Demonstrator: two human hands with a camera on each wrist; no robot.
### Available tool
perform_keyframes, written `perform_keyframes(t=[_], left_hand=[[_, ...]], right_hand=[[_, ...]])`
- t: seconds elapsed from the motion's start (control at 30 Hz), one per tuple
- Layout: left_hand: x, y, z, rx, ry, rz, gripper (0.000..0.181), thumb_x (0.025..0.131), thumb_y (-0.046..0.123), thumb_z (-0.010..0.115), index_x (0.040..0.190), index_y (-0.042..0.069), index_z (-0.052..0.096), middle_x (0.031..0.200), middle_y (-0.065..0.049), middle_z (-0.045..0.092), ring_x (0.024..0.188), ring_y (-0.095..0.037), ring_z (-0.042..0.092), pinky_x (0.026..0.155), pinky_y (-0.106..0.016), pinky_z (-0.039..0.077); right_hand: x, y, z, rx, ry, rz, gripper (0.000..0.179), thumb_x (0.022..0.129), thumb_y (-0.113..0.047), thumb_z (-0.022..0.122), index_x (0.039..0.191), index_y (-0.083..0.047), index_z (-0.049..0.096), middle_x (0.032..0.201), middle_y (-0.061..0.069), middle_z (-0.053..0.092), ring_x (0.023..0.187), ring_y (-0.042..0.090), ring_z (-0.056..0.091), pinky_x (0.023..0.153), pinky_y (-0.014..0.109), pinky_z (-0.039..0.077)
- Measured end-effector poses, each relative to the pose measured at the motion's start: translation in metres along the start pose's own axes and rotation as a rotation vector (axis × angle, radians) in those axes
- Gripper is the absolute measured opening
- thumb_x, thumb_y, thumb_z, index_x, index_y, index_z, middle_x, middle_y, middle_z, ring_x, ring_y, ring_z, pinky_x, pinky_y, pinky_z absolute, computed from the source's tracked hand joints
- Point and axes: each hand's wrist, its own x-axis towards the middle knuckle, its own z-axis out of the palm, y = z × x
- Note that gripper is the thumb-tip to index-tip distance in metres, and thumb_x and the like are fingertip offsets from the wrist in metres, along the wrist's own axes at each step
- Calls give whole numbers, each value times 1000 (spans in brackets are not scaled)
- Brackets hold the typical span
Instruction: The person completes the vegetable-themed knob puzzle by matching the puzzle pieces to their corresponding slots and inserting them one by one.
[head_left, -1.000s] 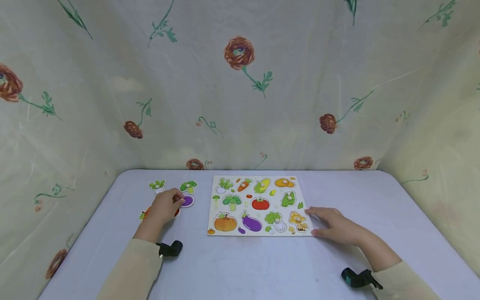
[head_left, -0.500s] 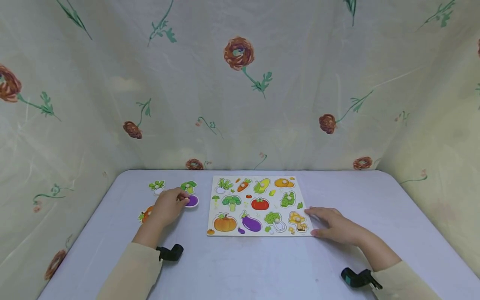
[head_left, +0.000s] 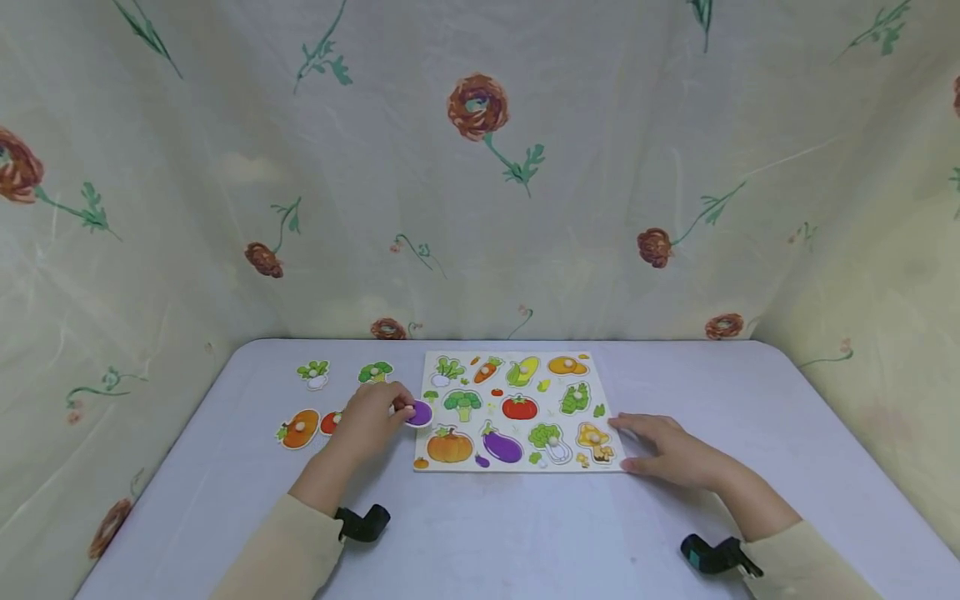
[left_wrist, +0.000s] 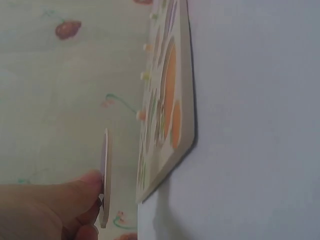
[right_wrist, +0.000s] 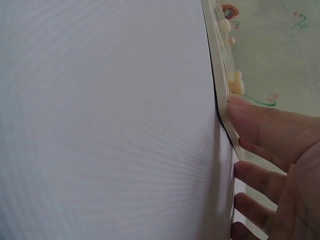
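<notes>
My left hand [head_left: 371,423] pinches a purple eggplant puzzle piece [head_left: 422,414] by its knob. The piece overlaps the left edge of the white vegetable puzzle board [head_left: 552,410] in the head view. From the left wrist, the piece [left_wrist: 106,175] stands edge-on in the fingers, apart from the board [left_wrist: 188,100]. At the board's lower right corner, my right hand [head_left: 675,454] touches the edge with thumb and index finger. In the right wrist view, the thumb of this hand [right_wrist: 280,140] presses on the board's rim, the other fingers extended.
Left of the board lie a pumpkin piece [head_left: 300,430], a tomato piece [head_left: 328,423] partly behind my left hand, a leafy white-root piece [head_left: 313,375] and a broccoli piece [head_left: 374,372]. Several knobbed pieces sit in the board. A flowered curtain [head_left: 577,250] hangs behind the table.
My left hand has moved right with the eggplant piece, from among the loose pieces to the board's left edge. The tomato piece has come into view. My right hand stays put.
</notes>
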Motion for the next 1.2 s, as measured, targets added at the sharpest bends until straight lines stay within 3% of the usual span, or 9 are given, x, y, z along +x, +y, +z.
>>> perform_keyframes(t=[0.5,0.9,1.2], left_hand=[[-3,30,22,-7,-72,73,10,93,26,72,99,18,69,84,7,58,91,-17,48,78,-29,47],[2,48,41,-54,-111,143,5,94,24,71,94,19,70,81,9,58,89,-15,49,81,-31,45],[2,62,51,-57,-147,179,6,94,22,72,91,19,68,79,10,57,85,-13,51,76,-29,45]], right_hand=[[2,0,-2,0,-7,-2,69,91,-35,72,147,-4,47,152,30,38,139,56,27,109,72,22],[3,0,-1,1,-9,8,69,90,-36,73,147,-6,49,152,29,39,139,55,28,109,72,23],[3,1,2,-21,-1,-2,68,90,-35,73,146,-4,50,151,30,40,138,56,28,109,72,22]])
